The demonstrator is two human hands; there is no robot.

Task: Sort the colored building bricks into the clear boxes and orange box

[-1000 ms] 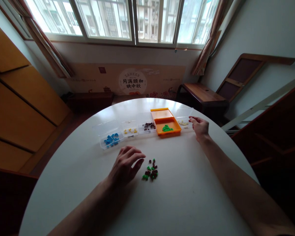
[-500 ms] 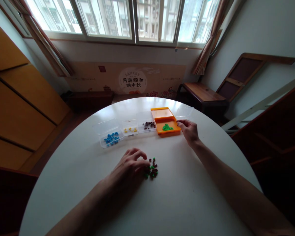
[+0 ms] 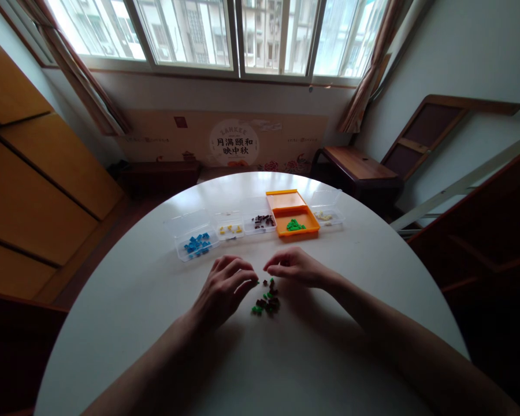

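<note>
On the white table, a loose heap of small brown and green pieces (image 3: 268,303), like tiny building blocks, lies between my hands. My left hand (image 3: 225,289) is just left of the heap, thumb and index finger pinched on a tiny green piece (image 3: 257,282). Above the heap's far end, my right hand (image 3: 297,267) has its fingertips drawn together; anything in them is too small to make out. Beyond it stands an open orange box (image 3: 294,215) with a pile of green pieces (image 3: 295,225) inside.
Open clear boxes stand in a row across the table (image 3: 125,300): blue pieces (image 3: 197,244) at the left, then yellow pieces (image 3: 230,229) and dark brown pieces (image 3: 263,221). Right of the orange box, a clear box holds pale yellow pieces (image 3: 324,217). The table's far edge is rounded.
My right hand has come from the right side of the orange box back to the heap, uncovering the pale pieces. My left hand has lifted slightly off the heap, a green piece at its fingertips.
</note>
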